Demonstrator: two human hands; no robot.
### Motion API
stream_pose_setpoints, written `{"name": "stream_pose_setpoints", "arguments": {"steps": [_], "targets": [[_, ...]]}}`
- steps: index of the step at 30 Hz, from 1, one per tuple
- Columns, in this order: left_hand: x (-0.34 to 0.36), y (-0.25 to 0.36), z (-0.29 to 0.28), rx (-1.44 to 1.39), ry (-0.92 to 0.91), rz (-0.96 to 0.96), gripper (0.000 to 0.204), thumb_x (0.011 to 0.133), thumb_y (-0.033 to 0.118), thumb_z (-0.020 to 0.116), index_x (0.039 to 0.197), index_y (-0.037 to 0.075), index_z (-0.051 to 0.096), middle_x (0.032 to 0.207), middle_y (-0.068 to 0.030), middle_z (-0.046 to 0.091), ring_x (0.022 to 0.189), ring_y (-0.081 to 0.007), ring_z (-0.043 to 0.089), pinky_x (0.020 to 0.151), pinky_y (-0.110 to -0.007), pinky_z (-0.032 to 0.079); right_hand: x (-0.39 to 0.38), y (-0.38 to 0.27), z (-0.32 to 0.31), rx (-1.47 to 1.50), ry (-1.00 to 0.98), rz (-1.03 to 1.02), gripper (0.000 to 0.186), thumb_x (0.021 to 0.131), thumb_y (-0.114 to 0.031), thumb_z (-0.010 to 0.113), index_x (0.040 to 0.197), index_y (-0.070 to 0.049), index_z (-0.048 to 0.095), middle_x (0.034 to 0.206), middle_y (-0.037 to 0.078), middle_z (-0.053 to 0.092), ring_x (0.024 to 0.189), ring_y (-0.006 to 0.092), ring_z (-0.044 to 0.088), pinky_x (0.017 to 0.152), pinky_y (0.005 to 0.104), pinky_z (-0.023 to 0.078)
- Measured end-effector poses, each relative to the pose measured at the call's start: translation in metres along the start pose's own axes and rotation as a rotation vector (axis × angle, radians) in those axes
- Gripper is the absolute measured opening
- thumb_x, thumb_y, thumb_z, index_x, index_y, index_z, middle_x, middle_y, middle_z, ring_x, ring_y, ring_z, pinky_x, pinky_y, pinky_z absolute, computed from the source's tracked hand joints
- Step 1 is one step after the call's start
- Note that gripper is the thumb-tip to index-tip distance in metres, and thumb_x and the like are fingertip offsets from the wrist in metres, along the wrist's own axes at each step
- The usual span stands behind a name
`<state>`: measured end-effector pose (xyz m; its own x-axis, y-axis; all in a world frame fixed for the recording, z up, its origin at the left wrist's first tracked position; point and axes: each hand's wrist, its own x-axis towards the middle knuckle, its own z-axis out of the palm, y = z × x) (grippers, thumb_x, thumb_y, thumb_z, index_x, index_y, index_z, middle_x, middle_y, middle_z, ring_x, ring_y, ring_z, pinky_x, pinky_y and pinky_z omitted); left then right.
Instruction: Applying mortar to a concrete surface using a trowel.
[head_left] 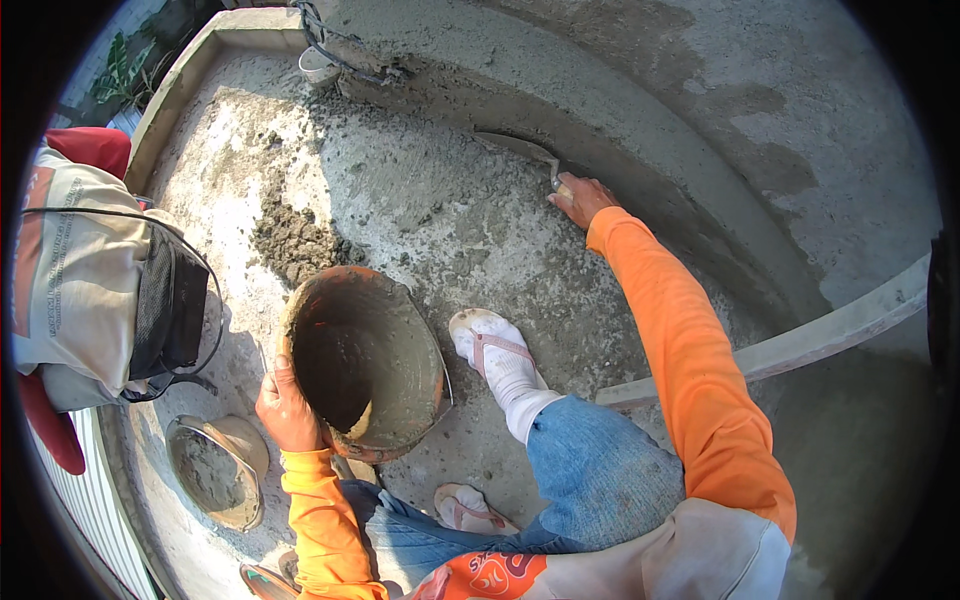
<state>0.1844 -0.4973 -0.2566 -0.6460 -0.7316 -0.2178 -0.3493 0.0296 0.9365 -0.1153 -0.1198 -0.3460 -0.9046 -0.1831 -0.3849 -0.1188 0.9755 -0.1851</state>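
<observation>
My left hand [288, 405] grips the rim of a mortar-smeared orange bucket [412, 330], tilted so its dark, coated inside faces up toward me. Wet grey mortar clings to its inner wall. Out to the far right, my right hand [583, 198] is closed around the handle of a trowel [520, 147]. The trowel's blade lies low beside the base of the curved wall [640, 140], where the surface looks freshly smeared. Just beyond the bucket, a heap of mortar [293, 238] sits on the rough concrete floor [400, 190].
At the left, a person in a printed shirt [85, 270] is close by. A smaller bucket [245, 450] with grey residue stands near my left forearm. A white pipe end [318, 66] and cables are at the back. A narrow concrete ledge [830, 340] runs at the right.
</observation>
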Motion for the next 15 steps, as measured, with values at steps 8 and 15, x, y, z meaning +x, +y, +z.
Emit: {"name": "stream_pose_setpoints", "arguments": {"steps": [8, 15], "targets": [[0.001, -0.002, -0.009, 0.009, -0.017, -0.039, 0.04, 0.098, 0.035, 0.052, 0.087, -0.002, 0.064, 0.079, -0.001, 0.063, 0.067, -0.0069, 0.052, 0.061, -0.021, 0.043, -0.069, -0.024, 0.01, 0.02, -0.063, -0.077, 0.051, 0.09, -0.043, 0.057, 0.133, -0.016, 0.049, 0.127, 0.019, 0.054, 0.115, 0.0393, 0.053, 0.097, 0.0456, 0.042], [0.005, -0.015, -0.015, 0.057, -0.01, -0.016, 0.04, 0.098, 0.035, 0.052, 0.086, -0.002, 0.063, 0.079, -0.0004, 0.062, 0.067, -0.0069, 0.051, 0.061, -0.021, 0.042, -0.047, 0.037, -0.02, 0.128, 0.206, -0.111, 0.055, 0.088, -0.043, 0.059, 0.128, -0.006, 0.052, 0.121, 0.022, 0.058, 0.11, 0.0392, 0.056, 0.095, 0.0439, 0.044]]}}
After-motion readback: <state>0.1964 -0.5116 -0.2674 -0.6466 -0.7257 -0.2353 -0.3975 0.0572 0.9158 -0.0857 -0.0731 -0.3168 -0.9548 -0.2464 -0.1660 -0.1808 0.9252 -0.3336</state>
